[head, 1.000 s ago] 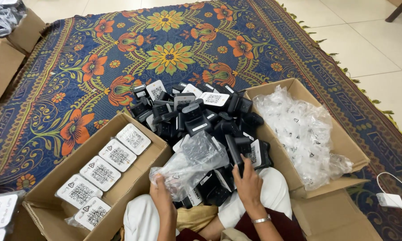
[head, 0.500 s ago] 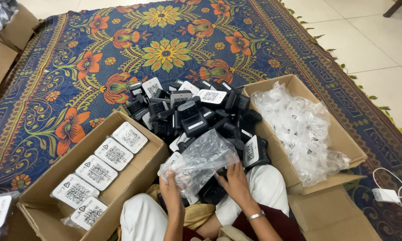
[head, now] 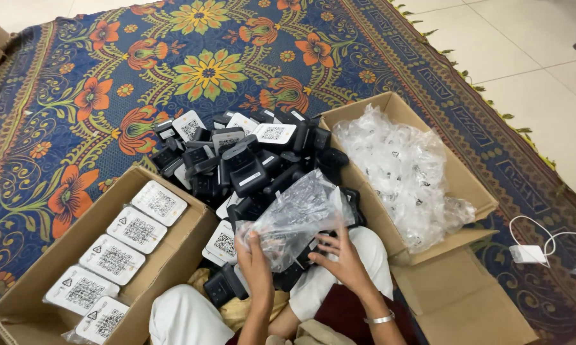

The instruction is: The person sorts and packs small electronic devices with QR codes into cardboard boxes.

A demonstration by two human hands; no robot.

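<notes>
Clear crinkled plastic, one bag (head: 297, 217): held over the person's lap at the near edge of the device pile, glossy and creased, a dark device showing dimly through it. Left hand (head: 255, 255) closed on the bag's lower left corner, thumb and fingers pinching the film. Right hand (head: 340, 254) spread, fingers on the bag's lower right edge and the dark device beneath; whether it grips cannot be told.

Black moulded plastic, pile of small devices (head: 240, 163): heaped on the carpet ahead of the knees, boxy with rounded corners, matt finish. Several lie face down and show white rectangular labels with square black codes.

Brown corrugated card, left box (head: 186, 246): open, flaps out, standing to the person's left. Holds a row of white rounded packs (head: 138, 229), each bearing a square code and a small triangle mark, laid flat and overlapping slightly.

Brown corrugated card, right box (head: 473, 191): open, to the right of the pile, heaped with empty clear bags (head: 403, 169), crumpled and shiny.

Woven carpet (head: 109, 76): dark blue ground, orange and yellow flowers, green scrolls, fringed border.

White charger with cable (head: 528, 252): on the carpet's right border, beyond the right box.

Pale tiled floor (head: 531, 57): upper right.
</notes>
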